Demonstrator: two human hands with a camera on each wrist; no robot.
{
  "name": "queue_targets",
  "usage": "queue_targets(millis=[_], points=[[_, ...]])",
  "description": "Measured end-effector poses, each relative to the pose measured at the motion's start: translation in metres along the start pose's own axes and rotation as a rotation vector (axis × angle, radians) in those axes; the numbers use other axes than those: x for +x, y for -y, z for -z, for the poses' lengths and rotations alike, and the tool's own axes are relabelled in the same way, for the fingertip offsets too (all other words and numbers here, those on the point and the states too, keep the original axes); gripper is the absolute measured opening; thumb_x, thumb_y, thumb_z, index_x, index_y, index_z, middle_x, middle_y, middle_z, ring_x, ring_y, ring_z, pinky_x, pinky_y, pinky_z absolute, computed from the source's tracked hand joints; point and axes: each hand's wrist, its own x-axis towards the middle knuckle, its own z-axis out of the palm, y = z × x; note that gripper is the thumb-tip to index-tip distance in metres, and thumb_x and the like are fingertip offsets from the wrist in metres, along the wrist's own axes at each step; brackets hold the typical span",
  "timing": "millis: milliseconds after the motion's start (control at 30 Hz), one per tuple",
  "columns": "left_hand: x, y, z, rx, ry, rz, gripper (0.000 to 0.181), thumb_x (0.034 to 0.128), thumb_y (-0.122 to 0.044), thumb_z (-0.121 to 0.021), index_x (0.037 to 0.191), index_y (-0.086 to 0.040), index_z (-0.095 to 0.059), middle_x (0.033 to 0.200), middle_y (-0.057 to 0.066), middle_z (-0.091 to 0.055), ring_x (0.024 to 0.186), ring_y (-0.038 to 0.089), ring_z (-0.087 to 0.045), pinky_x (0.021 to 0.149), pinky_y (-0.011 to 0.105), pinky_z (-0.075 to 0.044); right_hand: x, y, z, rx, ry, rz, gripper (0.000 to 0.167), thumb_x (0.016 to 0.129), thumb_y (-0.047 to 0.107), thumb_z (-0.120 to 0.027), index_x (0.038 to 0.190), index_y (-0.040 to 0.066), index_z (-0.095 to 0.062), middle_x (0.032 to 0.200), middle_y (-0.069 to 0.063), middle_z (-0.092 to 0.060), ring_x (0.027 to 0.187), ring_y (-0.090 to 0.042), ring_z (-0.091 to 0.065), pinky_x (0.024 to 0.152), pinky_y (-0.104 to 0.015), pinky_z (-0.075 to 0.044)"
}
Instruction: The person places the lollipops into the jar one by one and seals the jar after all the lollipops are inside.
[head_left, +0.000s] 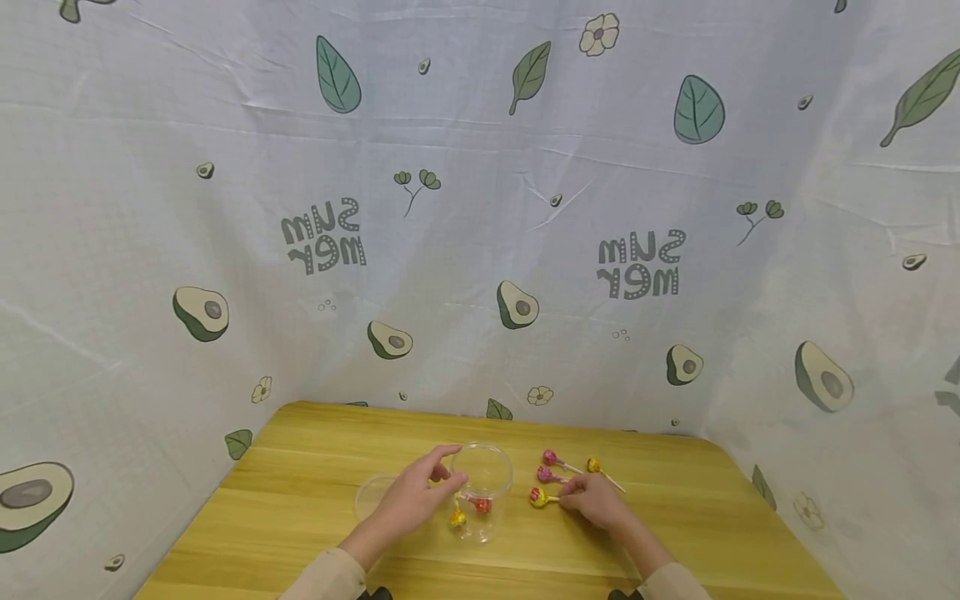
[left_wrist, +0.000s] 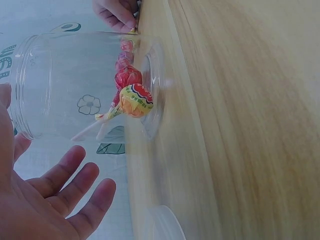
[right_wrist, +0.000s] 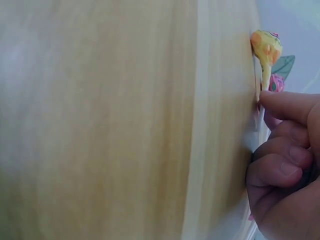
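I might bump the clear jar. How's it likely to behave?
The jar looks like thin, clear plastic, so it is probably light and may slide easily. It stands upright and fairly tall with only two lollipops low inside, so a push high up could tip it. Its smooth, round wall might feel slippery.

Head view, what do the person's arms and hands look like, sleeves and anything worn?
The left hand and right hand are bare, no gloves or rings showing. A plain beige left sleeve and matching right sleeve stop short of the wrists. Small black pieces show beside them; I can't tell what they are.
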Motion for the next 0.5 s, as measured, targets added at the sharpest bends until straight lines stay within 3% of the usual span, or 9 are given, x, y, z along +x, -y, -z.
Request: queue_targets(millis=[500], points=[[-0.0004, -0.0006, 0.0006, 0.017, -0.005, 0.004, 0.06, 0.096, -0.064, -0.053, 0.147, -0.031, -0.049, 0.109, -0.004, -0.063, 0.108, 0.02, -0.058, 0.083, 0.045, -0.05, -0.0036, 0.0013, -0.0023, -0.047, -0.049, -0.03, 0.014, 0.08, 0.008, -0.081, 0.075, 0.005, -0.068, 0.074, -0.001, -0.062, 0.069, -0.016, -0.05, 0.061, -0.028, -0.038]])
